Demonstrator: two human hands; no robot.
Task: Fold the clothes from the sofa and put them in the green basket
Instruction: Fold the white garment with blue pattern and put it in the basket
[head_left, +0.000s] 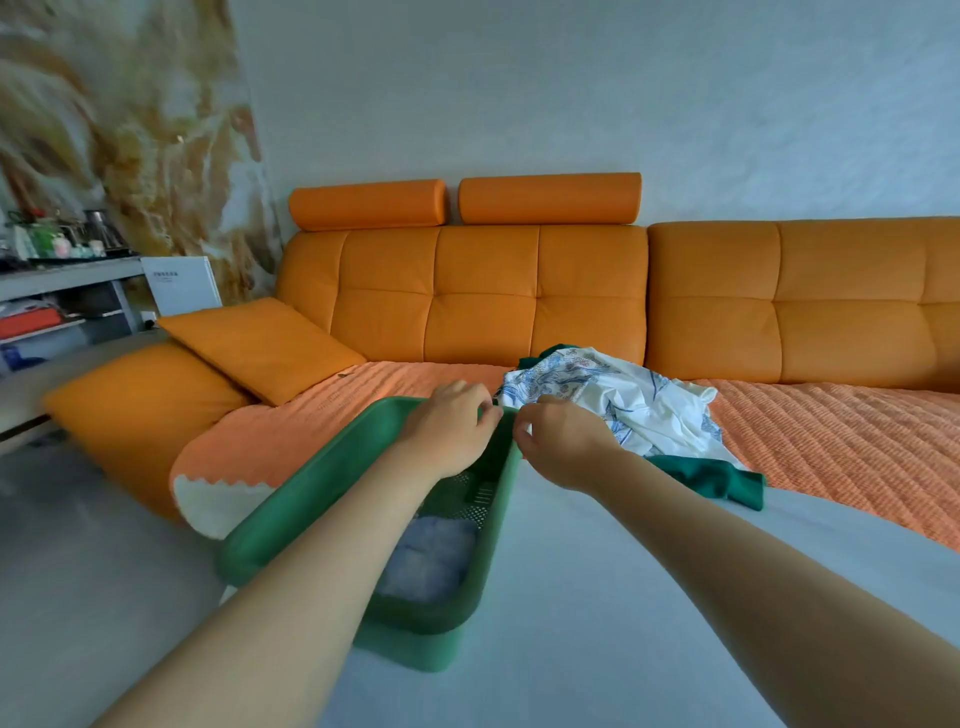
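Shirt part-hidden, R hand pinches its edge, L hand grip unclear

- I see the green basket tilted against the sofa, a pale blue folded cloth inside.
- The white printed garment lies crumpled right of it, over a dark green garment.

Looking like a home living rm: big orange sofa running along a plain white wall, w/ loose cushions lying at its left end & a quilted orange throw covering the seat. Marble-look panel filling the left wall; grey shelf unit carrying bottles & a kettle. Laundry pile sitting on the seat, green basket at its front edge.
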